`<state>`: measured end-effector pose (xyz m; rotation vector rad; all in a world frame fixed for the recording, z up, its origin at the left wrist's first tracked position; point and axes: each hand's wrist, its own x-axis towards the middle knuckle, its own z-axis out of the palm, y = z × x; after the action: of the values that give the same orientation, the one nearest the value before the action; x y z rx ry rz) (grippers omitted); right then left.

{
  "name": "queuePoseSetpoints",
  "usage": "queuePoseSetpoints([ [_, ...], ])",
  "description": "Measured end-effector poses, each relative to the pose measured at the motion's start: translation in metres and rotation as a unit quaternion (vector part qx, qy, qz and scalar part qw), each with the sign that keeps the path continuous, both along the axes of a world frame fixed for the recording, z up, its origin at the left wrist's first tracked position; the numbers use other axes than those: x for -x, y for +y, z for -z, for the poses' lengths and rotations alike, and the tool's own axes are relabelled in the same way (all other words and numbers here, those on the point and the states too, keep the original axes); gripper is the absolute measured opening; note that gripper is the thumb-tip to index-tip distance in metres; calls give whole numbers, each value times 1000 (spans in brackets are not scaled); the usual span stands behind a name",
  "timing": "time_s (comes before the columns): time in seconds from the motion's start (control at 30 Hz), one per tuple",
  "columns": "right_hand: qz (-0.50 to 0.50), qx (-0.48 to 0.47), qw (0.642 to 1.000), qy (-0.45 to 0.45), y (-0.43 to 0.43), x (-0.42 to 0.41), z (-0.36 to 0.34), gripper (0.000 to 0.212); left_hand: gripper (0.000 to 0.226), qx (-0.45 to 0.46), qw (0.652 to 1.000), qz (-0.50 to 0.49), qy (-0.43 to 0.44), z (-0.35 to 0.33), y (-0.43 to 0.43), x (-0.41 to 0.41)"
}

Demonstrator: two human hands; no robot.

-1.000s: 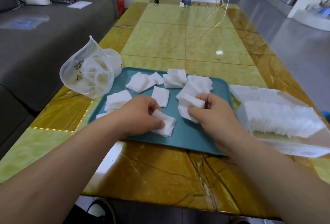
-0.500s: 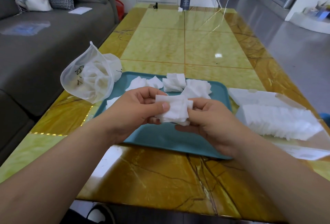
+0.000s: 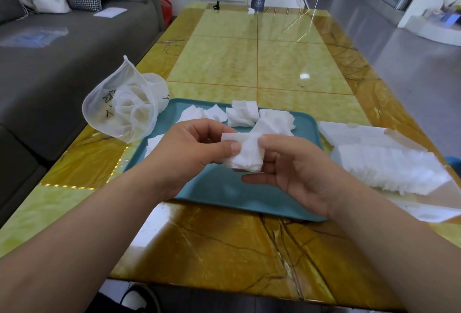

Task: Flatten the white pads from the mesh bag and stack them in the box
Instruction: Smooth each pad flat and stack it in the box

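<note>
Head view places both grips on one held pad (image 3: 245, 157), raised above the tray (image 3: 224, 190) and touching nothing else. The left hand (image 3: 189, 149) pinches the pad's left edge between thumb and curled fingers. The right hand (image 3: 299, 170) clamps the right edge under its thumb, with its fingers beneath as support. Both grips are narrow and loaded. The pad is crumpled, with a folded flap along its top edge, and we cannot tell whether it is one layer or several.

Risks, as we judge them:
- Pulling the two edges apart too hard may tear or stretch the soft material.
- So shallow a pinch may let one edge slip, dropping the pad among the loose pads (image 3: 249, 114) at the tray's far side.
- A fold left in would make the pad sit uneven on the stacked pads (image 3: 389, 170) in the box (image 3: 434, 209), a row that looks fanned rather than square.
- The carry rightward crosses the tray rim near the open lid (image 3: 356, 135), where a trailing corner may catch.

Both forearms come in from the near edge of the counter (image 3: 224, 250), with palms turned toward each other. The mesh bag (image 3: 124, 110) lies at the tray's far left corner, well apart from the hands, with more white material inside.
</note>
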<state>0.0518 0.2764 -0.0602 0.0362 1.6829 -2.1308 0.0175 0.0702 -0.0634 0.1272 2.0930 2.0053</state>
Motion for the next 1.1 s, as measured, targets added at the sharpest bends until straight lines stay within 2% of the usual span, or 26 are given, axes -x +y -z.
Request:
queuePoseSetpoints([
  [0.13, -8, 4, 1000, 25, 1, -1, 1, 45, 18, -6, 1000, -29, 7, -2, 1, -1],
  [0.37, 41, 35, 998, 21, 2, 4, 7, 47, 32, -75, 996, -39, -26, -6, -4, 0],
  [0.67, 61, 35, 997, 13, 3, 5, 10, 33, 28, -80, 996, -33, -32, -10, -12, 4],
  [0.8, 105, -9, 994, 11, 4, 7, 15, 34, 22, -117, 991, -54, -15, -14, -17, 7],
  [0.9, 110, -20, 994, 11, 3, 7, 19, 34, 29, -147, 988, -45, -23, -16, -15, 5],
  [1.1, 61, -33, 997, 43, -1, 3, 12, 23, 14, -40, 999, 3, -11, -6, 3, -2],
])
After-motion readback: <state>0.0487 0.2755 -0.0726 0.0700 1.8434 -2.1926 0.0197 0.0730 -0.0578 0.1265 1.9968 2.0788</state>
